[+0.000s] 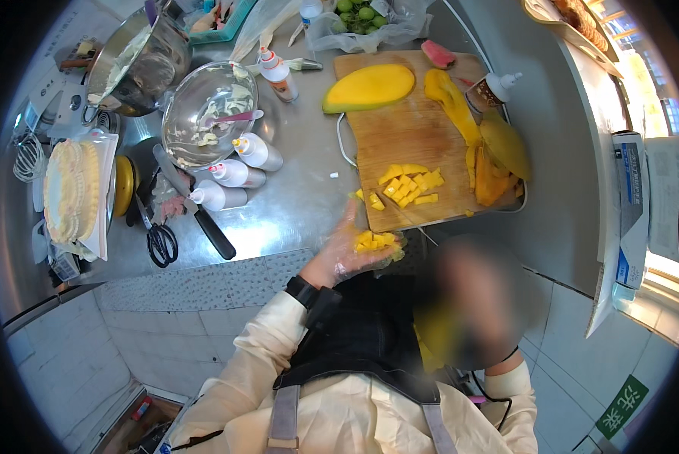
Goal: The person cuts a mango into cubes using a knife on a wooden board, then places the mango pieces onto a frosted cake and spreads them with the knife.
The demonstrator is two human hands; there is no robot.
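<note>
My left hand (342,244), in a clear plastic glove, cups several diced mango cubes (375,242) just off the near edge of a wooden cutting board (396,130). More mango cubes (409,188) lie in a cluster on the board, with one loose piece by its left edge. A thin blade (412,220) crosses the board's near edge and runs toward a blurred patch. That blur covers my right hand (476,295), so its fingers and anything in them are hidden. A cut mango half (369,88) rests at the board's far left, and mango peels (490,170) lie along its right side.
Squeeze bottles (229,173), a glass bowl with cream (210,113), a black-handled spatula (206,218) and scissors (161,241) occupy the steel counter's left. A frosted cake (70,190) stands far left. Bagged green grapes (365,20) sit behind the board; boxes (629,210) line the right.
</note>
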